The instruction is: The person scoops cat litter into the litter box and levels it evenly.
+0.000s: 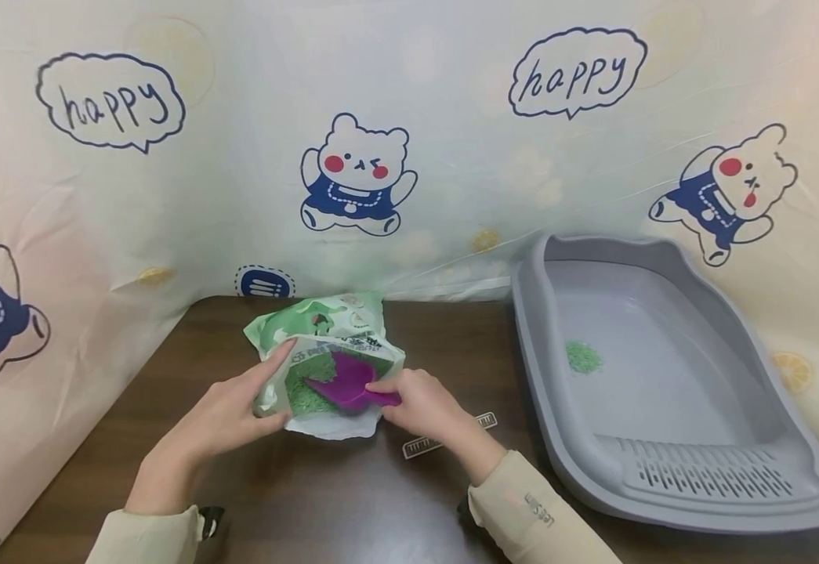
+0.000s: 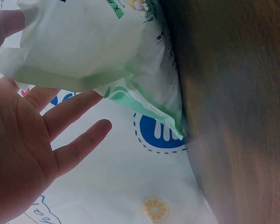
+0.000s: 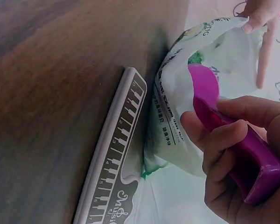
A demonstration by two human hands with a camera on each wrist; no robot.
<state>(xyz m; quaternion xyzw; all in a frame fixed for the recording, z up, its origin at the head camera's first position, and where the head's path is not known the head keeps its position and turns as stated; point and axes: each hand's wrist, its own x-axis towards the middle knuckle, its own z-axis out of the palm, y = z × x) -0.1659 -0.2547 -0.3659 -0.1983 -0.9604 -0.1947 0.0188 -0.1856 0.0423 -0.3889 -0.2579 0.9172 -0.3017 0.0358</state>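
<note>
A green-and-white bag (image 1: pixel 313 317) of green pellets (image 1: pixel 308 398) lies on the table, its mouth facing me. At the left side of the mouth, my left hand (image 1: pixel 229 411) holds the bag's edge between thumb and fingers; the fingers (image 2: pixel 74 109) look spread in the left wrist view. My right hand (image 1: pixel 423 403) grips a purple scoop (image 1: pixel 353 381) by its handle (image 3: pixel 259 161). The scoop's bowl is inside the bag's mouth, against the pellets, and partly hidden by the bag in the right wrist view.
A grey litter tray (image 1: pixel 532 345) stands at the right, with a small heap of green pellets (image 1: pixel 583 357) inside. On the brown table (image 1: pixel 296 501), a flat keyboard-patterned ruler (image 3: pixel 114 144) lies under my right forearm. A printed cloth (image 1: pixel 451 180) hangs behind.
</note>
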